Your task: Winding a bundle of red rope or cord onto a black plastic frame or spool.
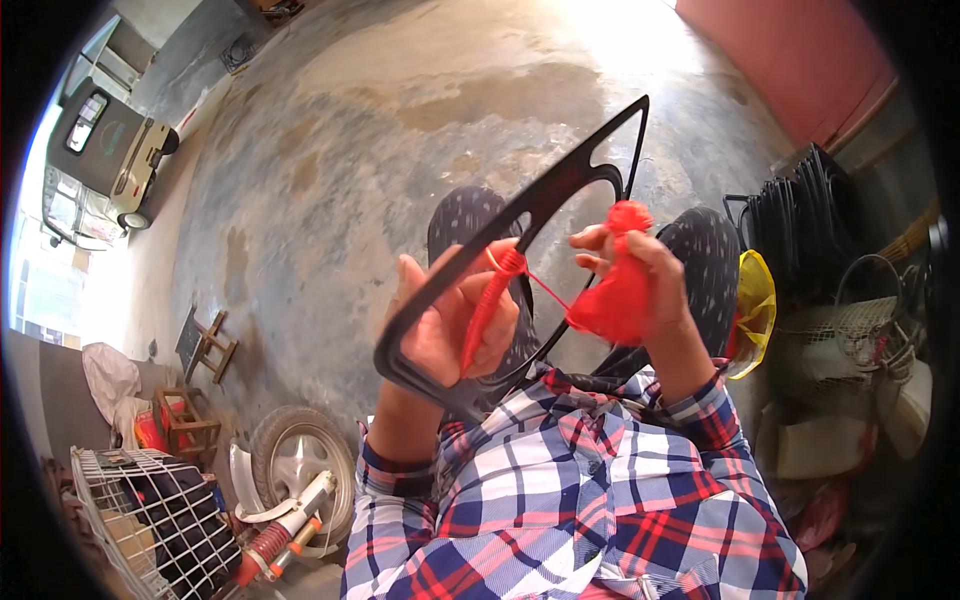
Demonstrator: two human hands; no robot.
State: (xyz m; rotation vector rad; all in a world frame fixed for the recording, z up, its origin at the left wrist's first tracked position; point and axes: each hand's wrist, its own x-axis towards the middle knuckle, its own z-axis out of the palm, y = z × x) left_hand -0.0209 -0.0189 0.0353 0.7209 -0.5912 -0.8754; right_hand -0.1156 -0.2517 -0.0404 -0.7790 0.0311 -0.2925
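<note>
A black flat frame with rounded cut-outs stands tilted across my lap, between my arms. Around one of its inner bars runs a tight red cord wrapping. My left hand reaches through the frame, its fingers closed around this wrapped bar. A single red strand stretches from the wrapping's top to a loose red cord bundle. That bundle is in my right hand, fingers curled about it, with some cord bunched above the thumb. Slight blur softens the bundle's edges.
Several similar black frames stand stacked at the right, near a yellow bag and a wire basket. At lower left are a wheel, a white wire crate and a wooden stool. A three-wheeled vehicle stands far left.
</note>
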